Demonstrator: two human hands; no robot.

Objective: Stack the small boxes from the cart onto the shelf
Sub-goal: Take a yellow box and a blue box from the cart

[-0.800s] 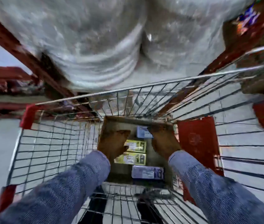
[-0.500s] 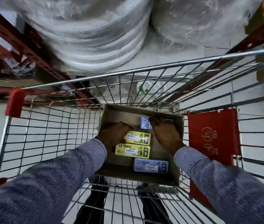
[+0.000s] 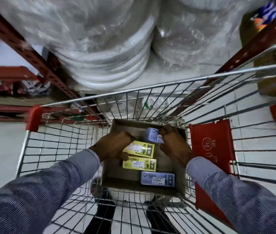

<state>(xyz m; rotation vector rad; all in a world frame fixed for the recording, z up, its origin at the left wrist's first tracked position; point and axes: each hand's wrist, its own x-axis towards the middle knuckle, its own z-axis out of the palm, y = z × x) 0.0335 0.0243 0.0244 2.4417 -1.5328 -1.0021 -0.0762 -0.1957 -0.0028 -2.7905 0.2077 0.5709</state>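
Note:
A brown cardboard carton (image 3: 127, 125) sits in the wire cart (image 3: 61, 147) and holds several small boxes. My left hand (image 3: 115, 146) is closed on the upper yellow box (image 3: 142, 149), which is tilted up at its left end. My right hand (image 3: 174, 146) grips a blue box (image 3: 153, 137) at the carton's far end. A second yellow box (image 3: 140, 163) and a second blue box (image 3: 157, 179) lie flat nearer to me.
A red shelf frame (image 3: 37, 56) rises beyond the cart, loaded with large plastic-wrapped white rolls (image 3: 110, 48). A red flap (image 3: 211, 149) hangs on the cart's right side. Cardboard cartons (image 3: 275, 75) stand on the shelf at right. Grey floor lies to the left.
Both hands have closed on boxes in the carton: the left on the upper yellow box, lifting its end, the right on the far blue box. The view tilted slightly.

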